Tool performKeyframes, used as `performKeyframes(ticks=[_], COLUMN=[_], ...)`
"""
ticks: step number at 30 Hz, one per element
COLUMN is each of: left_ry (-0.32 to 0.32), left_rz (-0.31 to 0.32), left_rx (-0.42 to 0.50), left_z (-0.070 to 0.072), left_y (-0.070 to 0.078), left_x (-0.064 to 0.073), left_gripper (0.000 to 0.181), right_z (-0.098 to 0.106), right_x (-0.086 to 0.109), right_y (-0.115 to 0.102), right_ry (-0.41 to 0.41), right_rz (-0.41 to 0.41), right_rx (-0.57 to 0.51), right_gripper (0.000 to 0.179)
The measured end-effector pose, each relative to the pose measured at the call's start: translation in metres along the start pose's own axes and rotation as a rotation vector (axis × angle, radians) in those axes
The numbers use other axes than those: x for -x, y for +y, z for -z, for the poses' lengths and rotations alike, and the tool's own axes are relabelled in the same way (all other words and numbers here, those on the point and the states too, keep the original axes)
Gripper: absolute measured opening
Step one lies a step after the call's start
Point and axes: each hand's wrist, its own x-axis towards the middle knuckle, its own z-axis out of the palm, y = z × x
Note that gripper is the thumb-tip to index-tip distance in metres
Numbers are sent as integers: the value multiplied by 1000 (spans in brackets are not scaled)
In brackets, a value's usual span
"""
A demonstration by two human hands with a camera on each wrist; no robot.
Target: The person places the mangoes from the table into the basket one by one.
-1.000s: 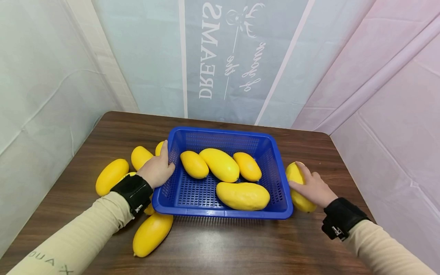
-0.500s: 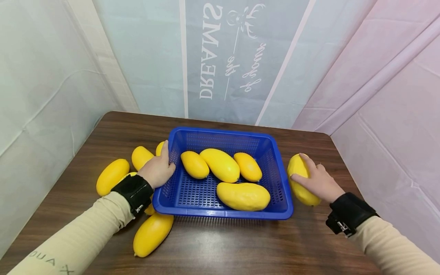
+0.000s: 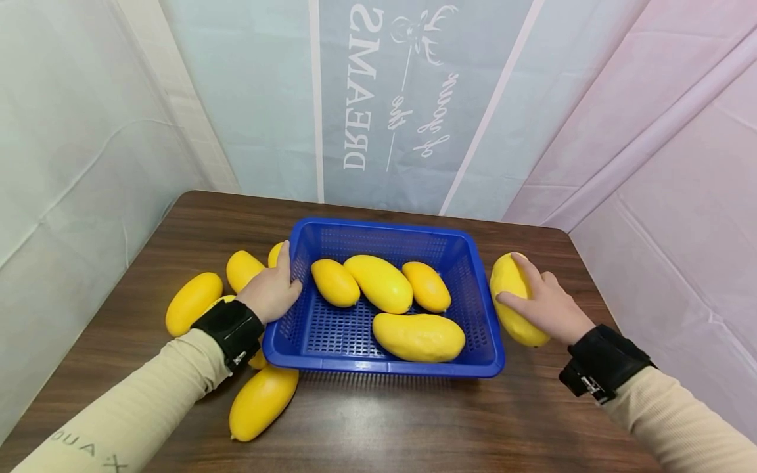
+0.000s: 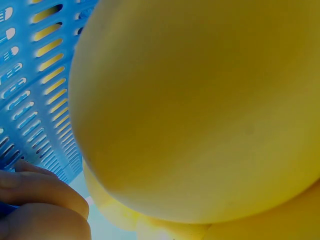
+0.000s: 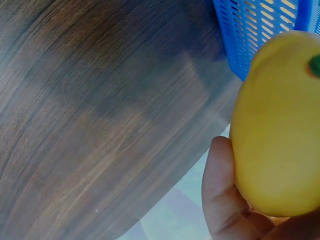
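Observation:
My left hand [image 3: 271, 292] grips the left rim of a blue perforated plastic basket [image 3: 384, 366], its index finger stretched along the edge. In the left wrist view, curled fingers [image 4: 45, 205] show at the rim beside a large yellow mango surface [image 4: 195, 110]. My right hand [image 3: 550, 305] holds a yellow mango [image 3: 504, 279] just right of the basket, thumb on the near side and fingers over the top. The right wrist view shows this mango [image 5: 280, 125] raised over the table, with a green spot on its skin. Several mangoes lie inside the basket, including a big one [image 3: 418, 337] near the front.
Left of the basket, several more mangoes lie on the dark wooden table [image 3: 378, 427], among them one at the far left [image 3: 194, 304] and one at the front [image 3: 263, 404]. Some are partly hidden by the left arm. Printed cloth [image 3: 408, 98] hangs behind the table.
The mango in my right hand has come up from beside the basket, moving first rightward, then back toward the basket's right rim. My left hand and the basket have stayed put.

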Motion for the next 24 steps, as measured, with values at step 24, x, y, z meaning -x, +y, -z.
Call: performKeyframes(ticks=[24], left_ry=[3], left_rz=[2], left_rx=[3], left_z=[1], left_y=[1], left_x=[2], left_gripper=[84], right_z=[2], right_x=[5], right_y=[-23], right_ry=[-5], right_rz=[48], right_rx=[16], right_gripper=[92])
